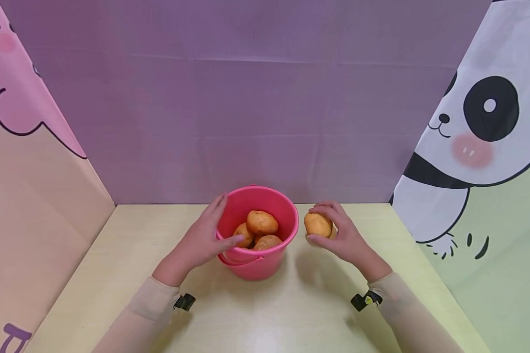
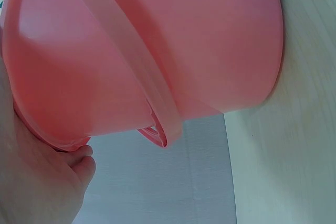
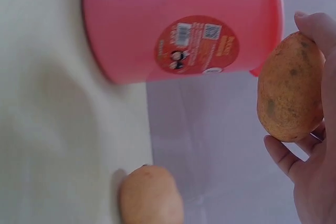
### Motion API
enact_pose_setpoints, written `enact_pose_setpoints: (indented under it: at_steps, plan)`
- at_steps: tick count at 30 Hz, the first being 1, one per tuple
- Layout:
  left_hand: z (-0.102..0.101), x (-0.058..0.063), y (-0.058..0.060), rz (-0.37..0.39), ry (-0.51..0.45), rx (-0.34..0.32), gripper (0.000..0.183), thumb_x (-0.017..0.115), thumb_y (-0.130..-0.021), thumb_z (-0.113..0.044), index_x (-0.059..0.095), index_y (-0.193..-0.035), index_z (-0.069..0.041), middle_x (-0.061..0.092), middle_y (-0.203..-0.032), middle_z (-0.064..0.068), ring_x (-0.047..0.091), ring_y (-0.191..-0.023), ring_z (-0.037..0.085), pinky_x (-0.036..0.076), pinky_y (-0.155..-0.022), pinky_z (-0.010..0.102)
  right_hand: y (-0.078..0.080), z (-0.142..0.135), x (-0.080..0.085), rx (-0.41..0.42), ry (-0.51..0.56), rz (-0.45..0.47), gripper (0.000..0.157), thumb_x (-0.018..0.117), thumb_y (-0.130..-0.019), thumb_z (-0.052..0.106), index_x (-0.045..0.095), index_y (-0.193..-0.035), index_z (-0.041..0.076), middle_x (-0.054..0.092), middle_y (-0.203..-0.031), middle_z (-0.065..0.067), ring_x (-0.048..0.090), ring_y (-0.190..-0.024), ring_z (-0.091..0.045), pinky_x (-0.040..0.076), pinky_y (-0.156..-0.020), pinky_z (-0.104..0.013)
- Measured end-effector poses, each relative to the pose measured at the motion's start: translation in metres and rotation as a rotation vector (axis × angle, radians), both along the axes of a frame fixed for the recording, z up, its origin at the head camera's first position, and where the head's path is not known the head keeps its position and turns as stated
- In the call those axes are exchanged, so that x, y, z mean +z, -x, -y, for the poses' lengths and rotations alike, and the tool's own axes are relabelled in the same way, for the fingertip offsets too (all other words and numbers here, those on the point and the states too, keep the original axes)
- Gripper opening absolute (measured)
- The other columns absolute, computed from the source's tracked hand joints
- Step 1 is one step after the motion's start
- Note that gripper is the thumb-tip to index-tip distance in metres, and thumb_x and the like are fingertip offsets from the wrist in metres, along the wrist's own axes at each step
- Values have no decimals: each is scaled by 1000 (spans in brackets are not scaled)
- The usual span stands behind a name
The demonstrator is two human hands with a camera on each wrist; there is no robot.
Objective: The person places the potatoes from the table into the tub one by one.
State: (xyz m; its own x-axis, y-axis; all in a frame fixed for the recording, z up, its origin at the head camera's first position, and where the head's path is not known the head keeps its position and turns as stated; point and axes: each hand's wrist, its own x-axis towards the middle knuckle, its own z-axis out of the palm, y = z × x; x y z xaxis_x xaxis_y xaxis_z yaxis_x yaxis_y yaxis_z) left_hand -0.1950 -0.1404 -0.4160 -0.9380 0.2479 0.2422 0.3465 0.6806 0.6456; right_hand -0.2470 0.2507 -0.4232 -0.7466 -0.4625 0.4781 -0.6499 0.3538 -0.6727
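Note:
A pink bucket (image 1: 253,267) stands upright on the table with its handle hanging down in front. Three potatoes (image 1: 262,222) show inside it. My left hand (image 1: 201,240) grips the bucket's left side at the rim, its thumb reaching over the front edge; in the left wrist view its fingers bend around the rim. To the right of the bucket, my right hand (image 1: 342,235) holds another potato (image 3: 291,88) between thumb and fingers, raised at about rim height. On the table below that hand lies a further potato (image 3: 150,196), mostly hidden in the head view.
The pale wooden table (image 1: 256,323) ends at a purple cloth wall (image 1: 256,108) close behind the bucket. Printed side panels stand left and right, the right one with a panda (image 1: 481,113). A round label (image 3: 197,44) sits on the bucket's side.

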Motion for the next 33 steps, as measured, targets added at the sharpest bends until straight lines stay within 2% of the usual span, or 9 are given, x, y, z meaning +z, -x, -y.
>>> enact_pose_setpoints:
  at_steps: [8, 15, 20, 25, 33]
  plan:
    - [0, 1, 0, -8, 5, -6, 122, 84, -92, -58, 13, -179, -10, 14, -184, 15, 23, -165, 46, 51, -112, 69, 5, 10, 21, 42, 11, -54, 56, 93, -88, 11, 72, -139, 17, 57, -145, -2, 55, -133, -22, 60, -100, -31]
    - [0, 2, 0, -6, 4, -5, 122, 84, -92, -58, 13, -179, -10, 14, -184, 15, 22, -166, 46, 50, -112, 69, 10, 21, 35, 94, 11, -117, 57, 94, -87, 10, 72, -139, 15, 59, -143, -4, 54, -135, -23, 60, -101, -32]
    - [0, 1, 0, -8, -4, -5, 122, 85, -92, -58, 14, -179, -11, 15, -184, 15, 23, -165, 46, 52, -110, 68, 14, 31, 40, 143, 22, -127, 59, 95, -85, 10, 71, -140, 14, 59, -144, -5, 54, -135, -24, 59, -101, -33]
    - [0, 0, 1, -10, -11, -6, 123, 84, -91, -62, 13, -179, -12, 15, -184, 14, 24, -165, 46, 55, -107, 67, 16, 41, 41, 158, 0, -113, 60, 96, -85, 13, 72, -140, 14, 60, -145, -5, 55, -134, -25, 58, -104, -39]
    - [0, 0, 0, -7, -10, 2, 124, 84, -90, -64, 13, -179, -13, 15, -184, 14, 25, -164, 47, 57, -105, 66, 20, 56, 45, 220, -35, -93, 58, 93, -90, 15, 71, -143, 17, 58, -147, -1, 56, -136, -22, 56, -111, -47]
